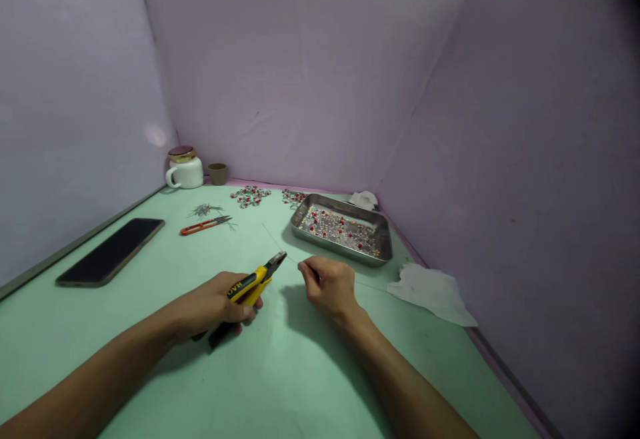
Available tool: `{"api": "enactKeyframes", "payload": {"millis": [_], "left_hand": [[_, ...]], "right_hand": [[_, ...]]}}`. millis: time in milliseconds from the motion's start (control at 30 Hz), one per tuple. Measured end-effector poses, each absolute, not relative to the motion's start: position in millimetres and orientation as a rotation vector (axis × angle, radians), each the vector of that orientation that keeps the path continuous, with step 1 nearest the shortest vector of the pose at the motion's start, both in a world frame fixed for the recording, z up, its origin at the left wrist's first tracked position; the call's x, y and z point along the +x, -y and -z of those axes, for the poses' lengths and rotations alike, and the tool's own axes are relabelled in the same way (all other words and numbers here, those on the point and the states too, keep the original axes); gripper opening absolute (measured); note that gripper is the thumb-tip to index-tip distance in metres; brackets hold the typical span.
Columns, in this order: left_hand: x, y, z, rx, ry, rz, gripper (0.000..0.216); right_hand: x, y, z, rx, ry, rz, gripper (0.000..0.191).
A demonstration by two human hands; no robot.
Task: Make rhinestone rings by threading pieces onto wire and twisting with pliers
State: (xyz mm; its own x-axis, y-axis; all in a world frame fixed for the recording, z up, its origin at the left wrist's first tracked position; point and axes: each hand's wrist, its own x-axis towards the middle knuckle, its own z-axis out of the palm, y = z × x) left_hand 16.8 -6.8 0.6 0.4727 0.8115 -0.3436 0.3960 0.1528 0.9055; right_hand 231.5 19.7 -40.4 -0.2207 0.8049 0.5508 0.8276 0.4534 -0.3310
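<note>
My left hand [215, 306] grips a pair of yellow-and-black handled pliers [250, 289], with the steel jaws pointing up and to the right. My right hand [327, 286] is a little to the right of the jaws, its fingertips pinched on a thin wire [370, 284] that runs low across the mint-green table [300, 386]. Beyond the hands, a steel tray [345, 256] holds many red and silver beads [340, 231]. Neither hand touches the tray.
Loose beaded clusters [250, 196] and thread snips with an orange handle [205, 226] lie at the back, near a bundle of metal pins [205, 210]. A smartphone [110, 252] lies left. A white mug [184, 171], a small cup [217, 173] and white paper [433, 292] are nearby. Lilac walls [300, 72] surround the table.
</note>
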Motion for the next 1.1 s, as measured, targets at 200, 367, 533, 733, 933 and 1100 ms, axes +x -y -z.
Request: {"api": "enactKeyframes", "payload": {"millis": [200, 367, 533, 733, 933, 1100], "left_hand": [[18, 7, -3, 1.528, -1.171, -0.365, 0.021], [16, 6, 0, 1.698, -1.215, -0.341, 0.014], [14, 3, 10, 1.863, -1.356, -0.376, 0.018], [14, 2, 13, 1.899, -1.420, -0.456, 0.026], [17, 5, 1, 1.702, -1.227, -0.462, 0.012], [16, 6, -1, 1.676, -1.204, -0.435, 0.012]], "right_hand": [[234, -21, 39, -1.357, 2.061, 0.119, 0.023], [236, -22, 38, -1.327, 2.098, 0.210, 0.022], [234, -22, 38, -1.333, 2.095, 0.313, 0.025], [231, -20, 36, -1.317, 2.069, 0.401, 0.026], [237, -21, 31, -1.223, 2.095, 0.553, 0.024], [238, -22, 27, -1.109, 2.097, 0.653, 0.017]]}}
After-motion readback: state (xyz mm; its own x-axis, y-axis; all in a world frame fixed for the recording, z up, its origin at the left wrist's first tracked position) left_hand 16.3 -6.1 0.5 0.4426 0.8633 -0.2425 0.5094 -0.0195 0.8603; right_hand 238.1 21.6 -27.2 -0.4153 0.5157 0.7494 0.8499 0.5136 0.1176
